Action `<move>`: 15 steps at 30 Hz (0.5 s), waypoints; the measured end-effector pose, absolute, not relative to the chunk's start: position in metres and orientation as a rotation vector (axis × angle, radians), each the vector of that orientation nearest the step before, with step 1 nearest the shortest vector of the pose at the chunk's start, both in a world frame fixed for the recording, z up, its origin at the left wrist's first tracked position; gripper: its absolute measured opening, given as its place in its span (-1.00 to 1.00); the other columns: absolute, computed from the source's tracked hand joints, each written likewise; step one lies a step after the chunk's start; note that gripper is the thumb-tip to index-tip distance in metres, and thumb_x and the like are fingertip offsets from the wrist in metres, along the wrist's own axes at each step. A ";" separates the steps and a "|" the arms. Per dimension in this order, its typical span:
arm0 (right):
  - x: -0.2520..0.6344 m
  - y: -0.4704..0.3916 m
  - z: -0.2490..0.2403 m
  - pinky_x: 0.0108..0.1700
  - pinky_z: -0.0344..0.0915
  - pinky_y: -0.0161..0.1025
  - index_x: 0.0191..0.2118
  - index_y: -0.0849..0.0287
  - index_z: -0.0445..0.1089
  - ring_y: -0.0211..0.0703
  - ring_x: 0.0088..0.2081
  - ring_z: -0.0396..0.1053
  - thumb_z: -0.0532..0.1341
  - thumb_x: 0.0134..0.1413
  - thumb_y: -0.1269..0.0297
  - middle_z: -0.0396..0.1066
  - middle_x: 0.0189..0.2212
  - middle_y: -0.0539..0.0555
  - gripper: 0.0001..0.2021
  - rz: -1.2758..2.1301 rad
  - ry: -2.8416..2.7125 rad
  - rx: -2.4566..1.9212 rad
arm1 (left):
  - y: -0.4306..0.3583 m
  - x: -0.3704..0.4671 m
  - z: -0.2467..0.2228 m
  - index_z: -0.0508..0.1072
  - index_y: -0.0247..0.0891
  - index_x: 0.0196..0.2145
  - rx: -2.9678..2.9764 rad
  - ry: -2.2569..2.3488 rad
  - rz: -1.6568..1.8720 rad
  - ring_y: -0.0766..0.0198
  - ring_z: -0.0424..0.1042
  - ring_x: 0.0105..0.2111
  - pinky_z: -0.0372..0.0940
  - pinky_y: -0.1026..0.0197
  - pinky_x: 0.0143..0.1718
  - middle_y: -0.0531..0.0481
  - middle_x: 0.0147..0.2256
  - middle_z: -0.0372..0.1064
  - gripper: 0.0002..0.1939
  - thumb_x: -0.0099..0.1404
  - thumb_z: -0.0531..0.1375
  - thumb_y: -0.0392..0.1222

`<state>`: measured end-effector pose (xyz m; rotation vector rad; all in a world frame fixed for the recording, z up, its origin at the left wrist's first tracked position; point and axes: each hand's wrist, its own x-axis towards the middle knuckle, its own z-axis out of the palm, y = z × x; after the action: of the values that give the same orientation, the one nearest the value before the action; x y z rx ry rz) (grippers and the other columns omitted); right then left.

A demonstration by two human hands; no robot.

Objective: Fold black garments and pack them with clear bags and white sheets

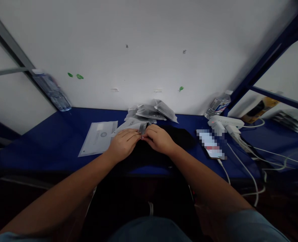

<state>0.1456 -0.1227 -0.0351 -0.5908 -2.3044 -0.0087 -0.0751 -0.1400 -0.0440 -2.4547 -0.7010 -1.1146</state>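
Observation:
My left hand (123, 144) and my right hand (160, 137) meet at the middle of the desk, thumbs and fingertips pinched close together. Between them is a frosted plastic bag (129, 124) with a dark strip near its right end; both hands close on that end. My fingers hide part of it, so its contents cannot be made out. Black cloth (181, 136) lies beneath and to the right of my hands. Left of my left hand, a flat frosted bag with a round printed mark (95, 139) rests on the desk.
Several filled frosted bags (151, 112) are piled against the wall. A phone (210, 144) on a cable lies to the right, near a white power strip (226, 121) with plugs. Bottles stand at the left (52, 90) and right (218, 104) of the blue desk (50, 134).

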 end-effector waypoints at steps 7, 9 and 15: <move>0.150 -0.124 -0.032 -0.08 0.37 -0.07 -0.24 0.10 0.39 -0.05 -0.19 0.38 0.20 0.33 0.31 0.46 -0.29 0.10 -0.93 0.137 -2.279 -0.606 | -0.140 -0.075 -0.043 0.54 -0.23 -0.15 -2.503 -0.734 -1.156 0.13 0.57 -0.12 0.48 0.03 -0.05 -0.07 -0.20 0.59 -0.83 0.45 0.13 -0.32; 0.149 -0.126 -0.031 -0.11 0.37 -0.09 -0.26 0.11 0.38 -0.05 -0.20 0.38 0.19 0.33 0.31 0.45 -0.31 0.10 -0.91 0.124 -2.312 -0.603 | -0.139 -0.075 -0.047 0.54 -0.24 -0.15 -2.518 -0.733 -1.146 0.12 0.56 -0.13 0.48 0.02 -0.07 -0.10 -0.19 0.58 -0.80 0.44 0.11 -0.34; 0.148 -0.128 -0.030 -0.12 0.37 -0.10 -0.28 0.11 0.35 -0.05 -0.19 0.38 0.16 0.32 0.36 0.44 -0.28 0.12 -0.90 0.073 -2.376 -0.624 | -0.139 -0.074 -0.051 0.53 -0.23 -0.10 -2.547 -0.752 -1.122 0.12 0.55 -0.12 0.48 0.01 -0.07 -0.11 -0.18 0.57 -0.73 0.42 0.06 -0.37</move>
<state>0.1476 -0.1284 -0.0305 -0.6239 -2.3756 0.0729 -0.0745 -0.1392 -0.0514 -2.5470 -0.7521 -1.1225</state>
